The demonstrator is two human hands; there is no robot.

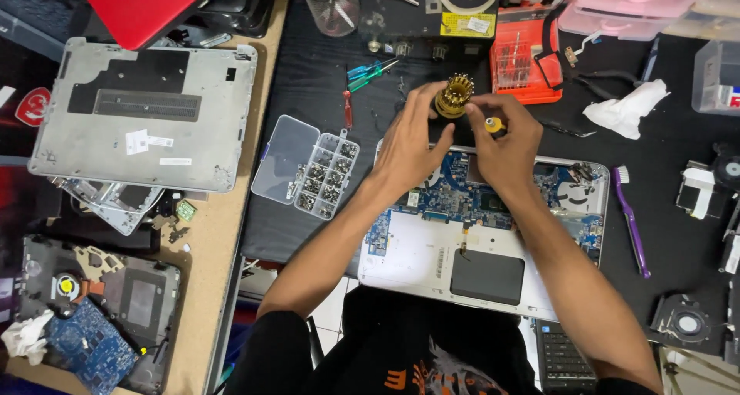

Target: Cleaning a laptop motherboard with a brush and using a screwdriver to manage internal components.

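Opened laptop (432,256) lies nearest. Just beyond its far edge, left hand (408,144) fingers grip a gold bit holder (453,96). Right hand (505,144) fingers pinch a yellow-capped screwdriver (493,124).

Two hands (408,144) (505,144), one bit holder (453,96), one purple brush (632,221).

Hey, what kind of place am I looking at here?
Likely a laptop repair bench: an opened laptop with its board bare, a screw organizer, and a bit holder in the left hand.
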